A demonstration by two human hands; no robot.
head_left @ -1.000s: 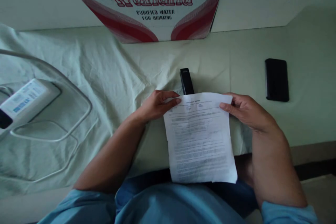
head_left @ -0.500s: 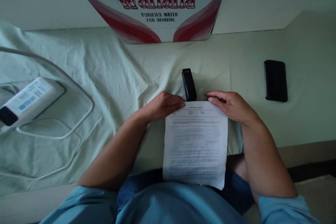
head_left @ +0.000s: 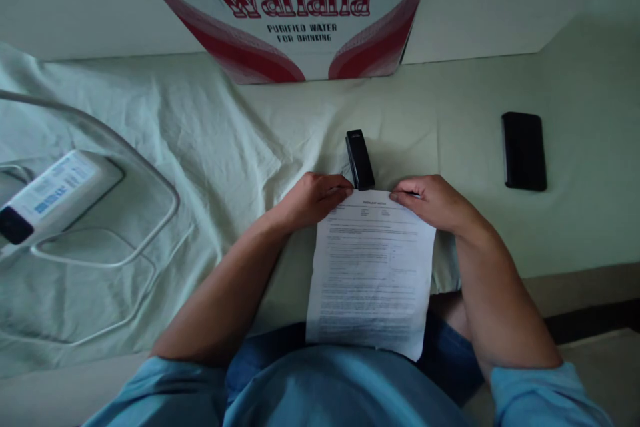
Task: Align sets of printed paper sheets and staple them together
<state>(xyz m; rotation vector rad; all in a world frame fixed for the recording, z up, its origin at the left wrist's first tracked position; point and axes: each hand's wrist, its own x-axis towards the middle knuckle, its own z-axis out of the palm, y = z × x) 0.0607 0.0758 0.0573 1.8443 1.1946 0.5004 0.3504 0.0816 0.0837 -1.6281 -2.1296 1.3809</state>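
Observation:
A printed sheet of paper (head_left: 373, 273) hangs from the edge of a surface covered by a pale green cloth (head_left: 210, 140) down over my lap. My left hand (head_left: 313, 199) pinches its top left corner. My right hand (head_left: 433, 201) grips its top edge toward the right. A small black stapler (head_left: 359, 159) lies on the cloth just beyond the paper's top edge, between my two hands.
A black phone (head_left: 523, 151) lies at the right. A white power strip (head_left: 50, 197) with looping white cables (head_left: 125, 240) sits at the left. A white-and-red cardboard box (head_left: 295, 13) marked Wahaha stands at the back against the wall.
The paper has gone from lifted and tilted to lying lower and flatter. My right hand has slid left along the top edge, toward the stapler. My left hand stays at its corner.

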